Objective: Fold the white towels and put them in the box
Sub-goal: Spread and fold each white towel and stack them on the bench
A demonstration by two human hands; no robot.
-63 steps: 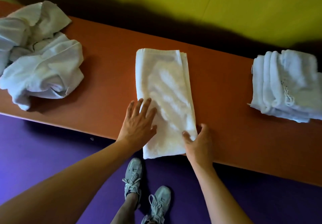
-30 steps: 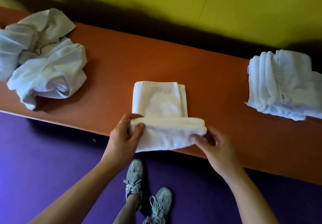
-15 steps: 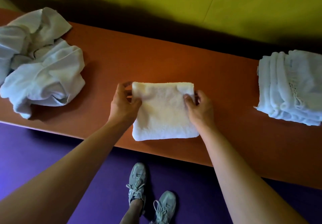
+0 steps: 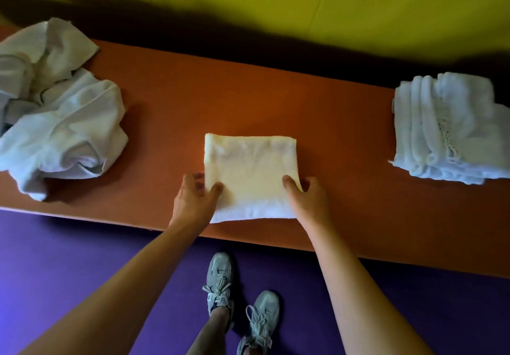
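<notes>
Moved: my hands slid from the far corners to the near sides of the folded towel since half a second ago.
Towel: in the middle of the orange table, near its front edge.
Left hand: pinches the towel's left side.
Right hand: pinches its right side.
Do it well: I lift both sides together so the fold stays flat.
Hidden: no box shows; the pile left of the towel and the stack right of it are cut off.
</notes>
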